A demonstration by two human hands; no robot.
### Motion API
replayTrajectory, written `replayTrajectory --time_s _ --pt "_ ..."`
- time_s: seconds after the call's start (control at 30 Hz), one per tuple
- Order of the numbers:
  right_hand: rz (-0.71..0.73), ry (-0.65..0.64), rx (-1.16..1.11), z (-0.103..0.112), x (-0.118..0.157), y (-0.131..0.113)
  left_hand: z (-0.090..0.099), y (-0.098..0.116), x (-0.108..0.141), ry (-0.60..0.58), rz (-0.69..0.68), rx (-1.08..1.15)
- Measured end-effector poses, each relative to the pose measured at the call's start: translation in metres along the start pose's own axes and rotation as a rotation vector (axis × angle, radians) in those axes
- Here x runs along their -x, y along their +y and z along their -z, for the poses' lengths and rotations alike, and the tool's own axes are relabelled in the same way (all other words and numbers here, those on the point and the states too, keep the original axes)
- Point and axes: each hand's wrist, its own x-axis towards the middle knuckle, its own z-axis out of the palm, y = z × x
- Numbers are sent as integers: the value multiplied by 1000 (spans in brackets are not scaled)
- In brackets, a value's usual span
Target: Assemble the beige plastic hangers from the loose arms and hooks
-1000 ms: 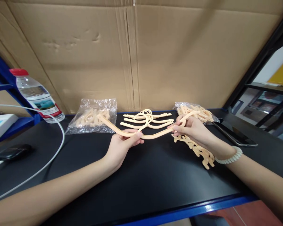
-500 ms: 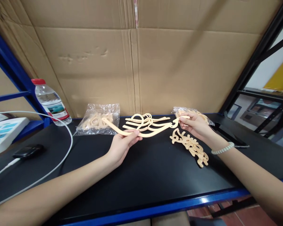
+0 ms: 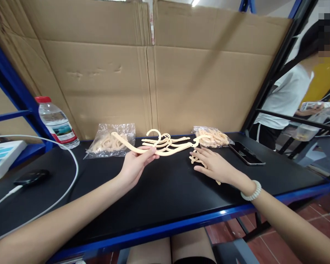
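In my left hand [image 3: 139,163] is a beige clothes hanger [image 3: 176,149], pinched near its middle between thumb and fingers. Its hook curls upward, and a small hooked piece [image 3: 200,138] sits at its right end. My right hand [image 3: 216,165] hovers, fingers spread, over the pile of small beige hook pieces [image 3: 195,160] and covers most of it; I cannot tell whether it touches them. Behind the held hanger lie several more beige hangers [image 3: 181,139] on the black tabletop [image 3: 159,198].
Clear plastic bags of beige pieces stand at the back, one left [image 3: 110,141] and one right [image 3: 213,136]. A phone [image 3: 246,153] lies at the right. On the left are a water bottle [image 3: 57,123], a white cable [image 3: 76,167] and a black charger [image 3: 31,178]. A person [image 3: 284,95] stands beyond the frame.
My right hand has let go of the small hooked piece at the hanger's right end and moved down over the pile. My left hand still holds the hanger. A person has come into view at right.
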Motion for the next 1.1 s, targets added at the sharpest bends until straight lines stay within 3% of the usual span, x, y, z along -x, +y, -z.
replayTrajectory --time_s 0.17,0.4,0.7,0.97,1.1 --pt "34 -103 119 -7 7 -2 3 1 5 -6 -11 -2" --pt "22 -3 35 -2 21 0 10 -2 15 23 27 -22" --pt "-35 5 -10 8 38 39 8 -16 25 50 187 -126" --pt "2 -11 -2 13 33 59 6 -13 27 103 326 -155" --pt "2 96 2 21 20 65 3 -9 31 133 390 -124"
